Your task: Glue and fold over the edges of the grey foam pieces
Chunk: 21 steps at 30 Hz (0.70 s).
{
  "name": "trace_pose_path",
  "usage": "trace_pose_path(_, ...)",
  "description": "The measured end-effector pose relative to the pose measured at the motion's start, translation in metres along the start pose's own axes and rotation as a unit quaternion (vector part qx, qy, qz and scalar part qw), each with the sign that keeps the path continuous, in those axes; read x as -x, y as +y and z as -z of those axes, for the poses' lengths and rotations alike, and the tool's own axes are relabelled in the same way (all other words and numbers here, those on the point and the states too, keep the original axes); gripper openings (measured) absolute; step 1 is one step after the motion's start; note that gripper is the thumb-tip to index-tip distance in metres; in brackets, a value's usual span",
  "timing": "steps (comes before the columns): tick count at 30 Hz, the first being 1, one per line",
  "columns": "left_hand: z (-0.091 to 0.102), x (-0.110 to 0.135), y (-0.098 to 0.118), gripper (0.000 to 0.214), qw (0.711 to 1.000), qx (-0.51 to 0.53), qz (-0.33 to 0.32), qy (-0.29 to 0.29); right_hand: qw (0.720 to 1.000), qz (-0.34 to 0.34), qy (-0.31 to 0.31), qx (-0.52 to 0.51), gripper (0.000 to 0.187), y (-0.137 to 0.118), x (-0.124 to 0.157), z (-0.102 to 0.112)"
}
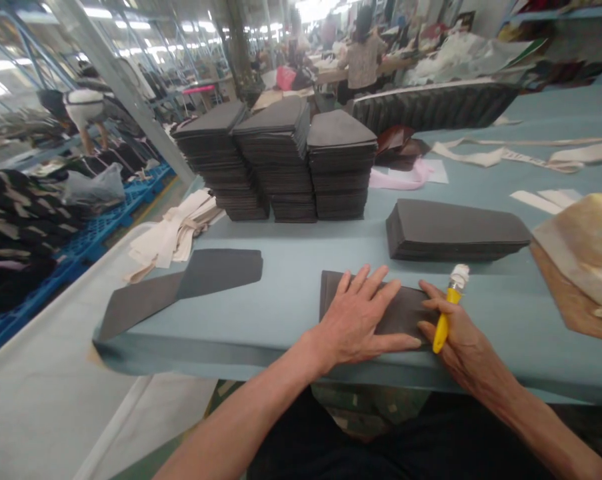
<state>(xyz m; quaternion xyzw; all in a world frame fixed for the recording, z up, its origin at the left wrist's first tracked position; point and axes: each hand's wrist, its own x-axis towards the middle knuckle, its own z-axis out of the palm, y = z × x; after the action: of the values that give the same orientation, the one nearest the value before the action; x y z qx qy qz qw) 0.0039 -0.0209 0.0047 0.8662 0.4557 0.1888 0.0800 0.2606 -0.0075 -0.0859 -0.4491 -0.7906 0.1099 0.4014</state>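
Note:
My left hand [355, 320] lies flat with spread fingers on a dark grey cut panel [405, 307] near the table's front edge. My right hand [463, 343] holds a yellow-handled brush [443, 327] with whitish bristles pointing up and away. Its fingertips also touch the panel's right end. Just beyond the hands sits a low stack of matching panels [455, 227]. To the left, two dark panels [221, 272] lie with their ends meeting or overlapping. The panel's middle is partly hidden under my left hand.
Three tall stacks of dark panels [275, 160] stand at the back of the blue-green tabletop [291, 300]. Pale fabric strips [173, 233] lie at left. A crusted, yellowish covered board [585, 260] is at right. Loose straps [511, 157] lie behind. People work in the background.

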Motion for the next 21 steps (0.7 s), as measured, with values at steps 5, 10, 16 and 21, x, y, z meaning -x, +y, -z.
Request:
trace_pose_path(5,0.043,0.053,-0.07,0.057,0.981,-0.029,0.148,0.119,0.999,0.01,0.031,-0.008,0.024,-0.012,0.003,0.008)
trace_pose_path(10,0.09,0.121,-0.16,0.049,0.928,-0.09,0.314,0.179,0.998,0.017,0.063,-0.004,0.022,-0.018,0.003,0.013)
trace_pose_path(16,0.09,0.138,-0.186,0.036,0.923,-0.07,0.337,0.172,0.997,-0.014,0.074,0.036,0.019,-0.03,0.002,0.017)
trace_pose_path(21,0.076,0.13,-0.163,0.035,0.901,-0.005,0.358,0.245,0.991,-0.027,0.089,0.099,0.02,-0.034,0.002,0.017)
